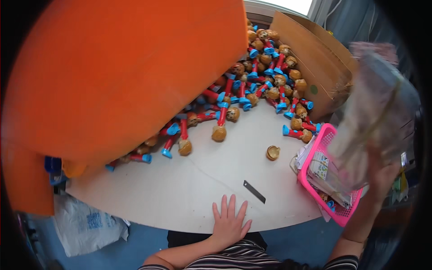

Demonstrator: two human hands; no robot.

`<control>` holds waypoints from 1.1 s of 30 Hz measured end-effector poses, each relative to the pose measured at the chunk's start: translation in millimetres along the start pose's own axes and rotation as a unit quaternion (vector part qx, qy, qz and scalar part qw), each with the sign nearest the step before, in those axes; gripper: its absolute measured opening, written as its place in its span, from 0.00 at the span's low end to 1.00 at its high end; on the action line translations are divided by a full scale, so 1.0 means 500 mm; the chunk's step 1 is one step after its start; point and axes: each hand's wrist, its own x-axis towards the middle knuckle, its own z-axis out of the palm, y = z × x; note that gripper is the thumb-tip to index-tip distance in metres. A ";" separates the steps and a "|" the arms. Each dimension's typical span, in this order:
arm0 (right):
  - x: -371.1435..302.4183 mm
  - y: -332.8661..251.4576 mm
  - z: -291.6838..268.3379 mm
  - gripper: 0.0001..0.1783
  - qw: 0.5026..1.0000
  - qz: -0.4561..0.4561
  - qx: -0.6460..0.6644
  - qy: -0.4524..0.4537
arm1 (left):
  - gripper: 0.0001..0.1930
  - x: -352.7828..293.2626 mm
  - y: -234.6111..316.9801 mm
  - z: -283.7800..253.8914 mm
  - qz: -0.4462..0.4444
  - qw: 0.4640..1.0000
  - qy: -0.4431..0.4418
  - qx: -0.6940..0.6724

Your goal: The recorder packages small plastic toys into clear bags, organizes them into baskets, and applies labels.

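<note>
My left hand (229, 222) lies flat at the table's near edge with its fingers spread, holding nothing. Just beyond it on the white table (202, 189) is a dark, flat cutter blade (254, 191). Farther back sits a small tan hollow piece (272, 153), like half of a toy head. Over at the right, my right hand (382, 173) grips a clear plastic bag (375, 108), raised above a pink basket (318, 137). Motion smears both bag and fingers, so the bag's contents are unclear. Packets of printed paper (320, 166) lie in the basket.
Many toy figures (219, 132) with red tubes, blue ends and brown heads are heaped across the table's back. A large orange panel (130, 81) covers the left side. A cardboard box (315, 63) stands behind at right. A whitish plastic bag (90, 225) is at lower left.
</note>
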 end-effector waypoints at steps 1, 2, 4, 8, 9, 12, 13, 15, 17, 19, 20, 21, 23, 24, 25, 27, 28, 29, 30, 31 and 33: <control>-0.063 0.020 0.029 0.26 0.992 -0.066 -0.043 -0.099 | 0.31 0.000 0.000 -0.007 0.010 0.999 -0.011 -0.032; -0.102 0.013 0.046 0.27 0.969 -0.129 -0.090 -0.193 | 0.30 0.004 0.002 -0.014 0.024 0.997 -0.023 -0.064; -0.123 -0.132 0.160 0.30 0.914 -0.205 0.065 -0.343 | 0.29 -0.005 -0.024 -0.036 -0.001 0.996 -0.020 -0.085; -0.229 -0.187 0.324 0.27 0.886 -0.381 0.038 -0.261 | 0.31 -0.027 -0.100 -0.039 -0.094 0.918 0.071 -0.379; -0.243 -0.178 0.343 0.27 0.887 -0.381 0.041 -0.257 | 0.31 -0.025 -0.110 -0.051 -0.145 0.834 0.094 -0.524; -0.290 -0.132 0.409 0.22 0.862 -0.434 -0.028 -0.261 | 0.31 -0.029 -0.154 -0.093 -0.207 0.709 0.100 -0.667; -0.303 -0.109 0.423 0.21 0.862 -0.427 -0.045 -0.268 | 0.32 -0.025 -0.170 -0.100 -0.219 0.686 0.079 -0.689; -0.330 -0.076 0.447 0.21 0.860 -0.423 -0.089 -0.271 | 0.32 -0.018 -0.196 -0.102 -0.240 0.660 0.053 -0.710; -0.345 -0.053 0.468 0.21 0.863 -0.424 -0.128 -0.243 | 0.33 0.011 -0.196 -0.104 -0.251 0.657 0.034 -0.710; -0.356 -0.042 0.487 0.22 0.872 -0.399 -0.175 -0.223 | 0.33 0.046 -0.186 -0.109 -0.260 0.653 0.009 -0.711; -0.351 -0.034 0.498 0.22 0.873 -0.394 -0.183 -0.220 | 0.36 0.072 -0.180 -0.105 -0.255 0.688 -0.001 -0.679; -0.343 -0.026 0.510 0.22 0.884 -0.374 -0.188 -0.211 | 0.39 0.095 -0.174 -0.103 -0.248 0.722 -0.011 -0.646; -0.327 -0.001 0.529 0.22 0.903 -0.322 -0.201 -0.202 | 0.41 0.146 -0.159 -0.094 -0.239 0.726 -0.018 -0.644; -0.317 0.007 0.528 0.22 0.904 -0.318 -0.208 -0.197 | 0.44 0.170 -0.155 -0.094 -0.235 0.729 -0.014 -0.643; -0.307 0.014 0.523 0.22 0.913 -0.291 -0.196 -0.210 | 0.43 0.194 -0.154 -0.095 -0.259 0.732 -0.057 -0.628; -0.286 0.020 0.522 0.29 0.913 -0.248 -0.162 -0.281 | 0.42 0.227 -0.170 -0.074 -0.238 0.731 -0.034 -0.639; -0.275 0.017 0.517 0.29 0.915 -0.246 -0.162 -0.277 | 0.42 0.242 -0.180 -0.063 -0.221 0.726 -0.006 -0.651; -0.260 0.000 0.502 0.35 0.897 -0.228 -0.145 -0.349 | 0.40 0.255 -0.192 -0.059 -0.195 0.710 0.016 -0.677; -0.244 -0.017 0.484 0.41 0.875 -0.208 -0.127 -0.418 | 0.40 0.264 -0.204 -0.054 -0.193 0.711 0.014 -0.676; -0.227 -0.026 0.476 0.45 0.866 -0.161 -0.089 -0.466 | 0.39 0.272 -0.217 -0.049 -0.187 0.738 0.022 -0.648; -0.201 -0.021 0.452 0.44 0.870 -0.125 -0.020 -0.477 | 0.38 0.281 -0.220 -0.045 -0.181 0.768 0.031 -0.614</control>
